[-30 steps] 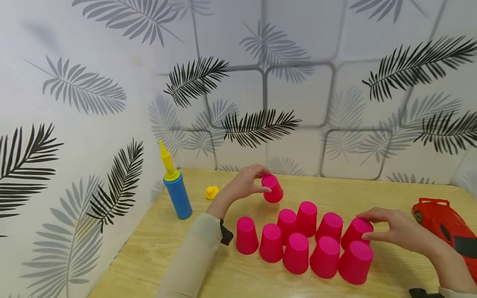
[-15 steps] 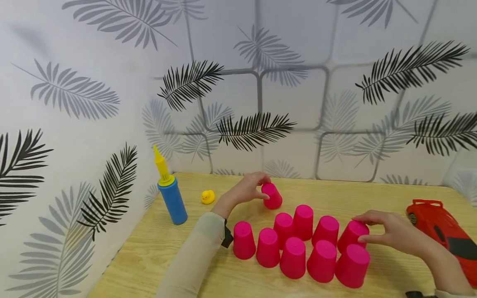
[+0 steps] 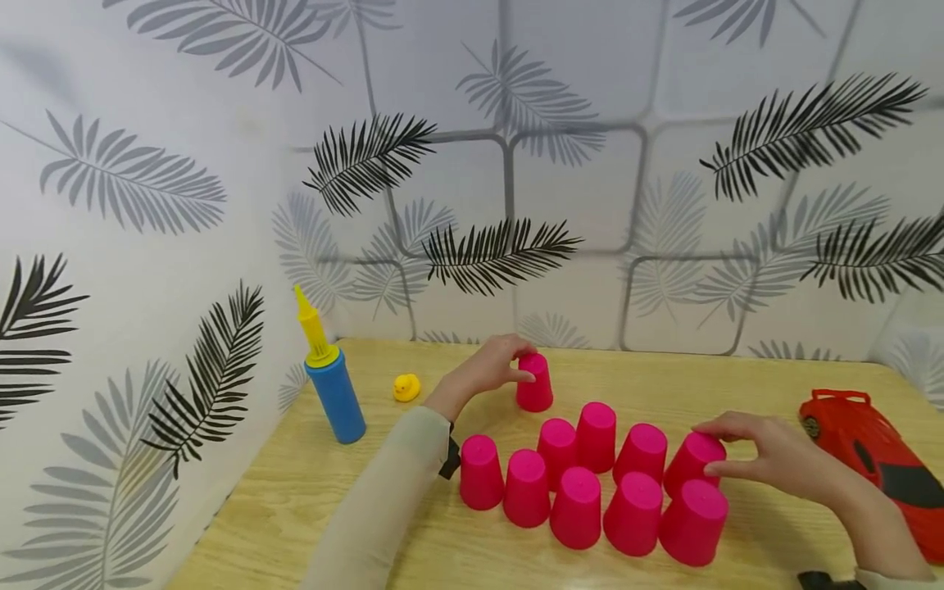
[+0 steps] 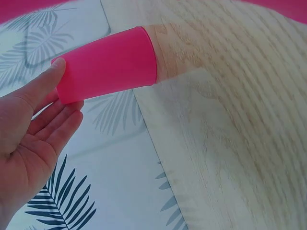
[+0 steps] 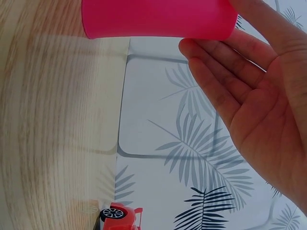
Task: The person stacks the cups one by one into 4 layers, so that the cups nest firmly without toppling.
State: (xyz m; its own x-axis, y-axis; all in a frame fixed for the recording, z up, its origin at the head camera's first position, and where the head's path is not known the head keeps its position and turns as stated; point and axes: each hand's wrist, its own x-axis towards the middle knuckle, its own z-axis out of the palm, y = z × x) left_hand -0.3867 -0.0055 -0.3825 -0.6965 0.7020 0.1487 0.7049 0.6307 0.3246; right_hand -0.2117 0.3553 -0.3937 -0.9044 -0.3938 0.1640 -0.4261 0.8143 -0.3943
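Observation:
At the back of the table, my left hand [image 3: 496, 366] pinches an upside-down pink cup [image 3: 534, 385] near its narrow closed end, thumb on one side and fingers on the other. The left wrist view shows this cup [image 4: 108, 65] with its wide rim toward the wood, and whether it touches is hard to tell. My right hand [image 3: 783, 460] holds another upside-down pink cup [image 3: 692, 467] by its top, at the right end of the back row. In the right wrist view that cup [image 5: 153, 18] is cut off by the upper edge. Several more pink cups [image 3: 578, 510] stand in front.
A blue hand pump [image 3: 336, 397] with a yellow nozzle stands at the left, near a small yellow rubber duck [image 3: 406, 388]. On the right lies a red toy car [image 3: 870, 451]. A leaf-patterned wall [image 3: 472, 197] borders the wooden table [image 3: 295, 512].
The cup in my left hand has gone from tilted to nearly upright. My right hand keeps its grip on its cup. The head view has shifted slightly.

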